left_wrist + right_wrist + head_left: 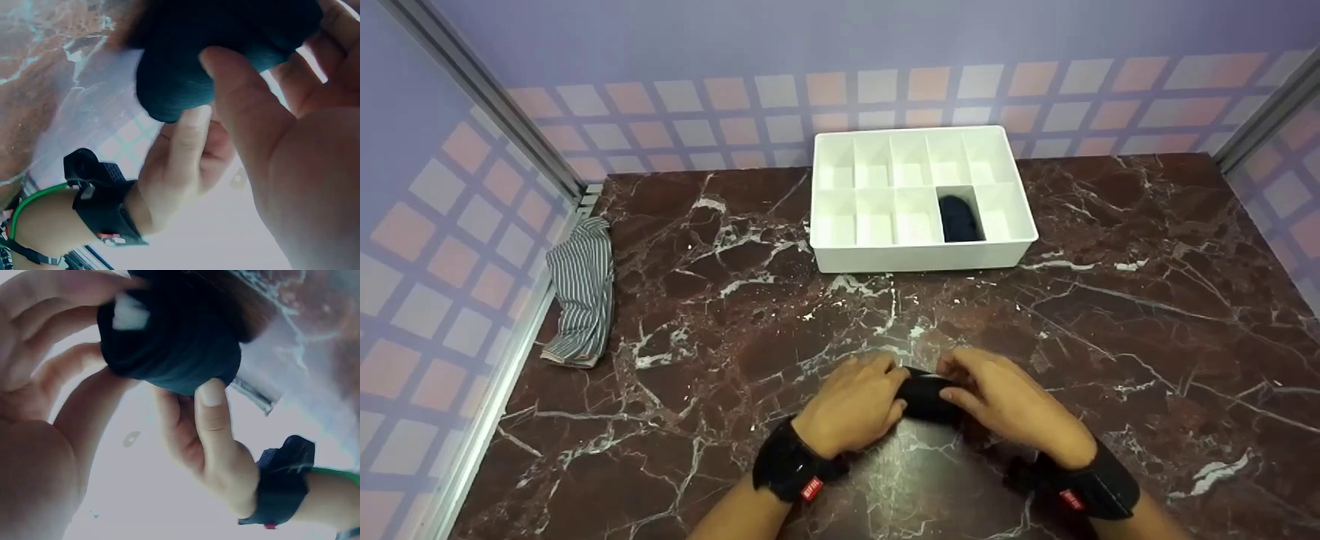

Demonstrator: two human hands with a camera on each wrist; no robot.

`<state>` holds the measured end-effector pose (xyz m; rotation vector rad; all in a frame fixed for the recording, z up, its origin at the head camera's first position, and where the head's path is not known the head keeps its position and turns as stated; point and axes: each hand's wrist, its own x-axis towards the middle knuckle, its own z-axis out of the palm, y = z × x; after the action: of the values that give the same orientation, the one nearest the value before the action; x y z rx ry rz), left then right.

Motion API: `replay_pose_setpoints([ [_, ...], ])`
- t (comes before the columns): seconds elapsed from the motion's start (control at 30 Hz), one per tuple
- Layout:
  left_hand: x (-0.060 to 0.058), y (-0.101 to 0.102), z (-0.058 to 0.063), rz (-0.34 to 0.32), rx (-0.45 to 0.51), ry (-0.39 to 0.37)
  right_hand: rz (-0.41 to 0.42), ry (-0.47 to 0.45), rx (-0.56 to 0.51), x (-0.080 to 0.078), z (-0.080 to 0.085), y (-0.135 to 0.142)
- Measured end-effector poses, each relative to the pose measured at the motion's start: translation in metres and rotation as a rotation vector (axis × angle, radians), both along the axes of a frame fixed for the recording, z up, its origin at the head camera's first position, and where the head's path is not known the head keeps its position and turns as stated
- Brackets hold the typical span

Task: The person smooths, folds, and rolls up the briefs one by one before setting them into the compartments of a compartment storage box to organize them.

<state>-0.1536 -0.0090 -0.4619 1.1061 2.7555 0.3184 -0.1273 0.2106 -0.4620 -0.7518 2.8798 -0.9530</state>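
A rolled bundle of black cloth (926,400) is held between both hands just over the near middle of the table. My left hand (851,403) grips its left end, the thumb along the near side. At the other end, my right hand (1006,399) pinches the cloth between thumb and bent fingers. Seen from the left wrist, the dark cloth (174,67) is smooth and rounded, with a thumb of each hand on it. A small white patch shows on the black roll (174,349) in the right wrist view.
A white divided box (922,257) stands at the back of the marbled table (720,315); one front compartment holds a folded dark cloth (958,220). Grey-and-white striped cloth (581,292) lies crumpled by the left wall. Tiled-pattern panels (780,90) enclose the back and sides.
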Motion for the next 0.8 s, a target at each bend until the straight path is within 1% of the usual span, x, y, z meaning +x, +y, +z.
replay_pose_setpoints([
  [0.1, -0.001, 0.001, -0.004, 0.007, -0.007, 0.006, 0.036, 0.123, 0.065, 0.003, 0.002, -0.005],
  [0.17, -0.002, 0.001, -0.005, 0.007, -0.009, 0.003, 0.068, 0.143, 0.104, 0.005, 0.004, -0.008],
  [0.23, -0.002, 0.002, -0.006, 0.003, -0.015, -0.006, 0.087, 0.118, 0.124, 0.005, 0.003, -0.010],
  [0.3, -0.001, 0.002, -0.005, 0.004, -0.020, -0.015, 0.079, 0.086, 0.131, 0.004, 0.002, -0.011],
  [0.37, 0.000, 0.003, -0.003, 0.003, -0.026, -0.004, 0.072, 0.052, 0.121, 0.003, 0.001, -0.009],
  [0.43, 0.000, 0.005, -0.002, -0.006, -0.018, 0.028, 0.059, 0.027, 0.104, 0.002, 0.000, -0.007],
  [0.5, 0.001, 0.006, 0.000, -0.029, -0.004, 0.073, 0.045, 0.006, 0.084, 0.000, -0.002, -0.005],
  [0.6, 0.001, 0.008, -0.002, -0.059, 0.006, 0.129, 0.019, -0.044, 0.052, -0.002, -0.003, -0.002],
  [0.67, 0.000, 0.008, -0.004, -0.073, -0.017, 0.156, 0.021, -0.076, 0.032, -0.003, -0.004, 0.000],
  [0.73, -0.001, 0.008, -0.007, -0.072, -0.045, 0.170, 0.030, -0.092, 0.028, -0.003, -0.005, 0.000],
  [0.8, -0.002, 0.008, -0.009, -0.071, -0.066, 0.180, 0.039, -0.073, 0.052, -0.002, -0.005, -0.001],
])
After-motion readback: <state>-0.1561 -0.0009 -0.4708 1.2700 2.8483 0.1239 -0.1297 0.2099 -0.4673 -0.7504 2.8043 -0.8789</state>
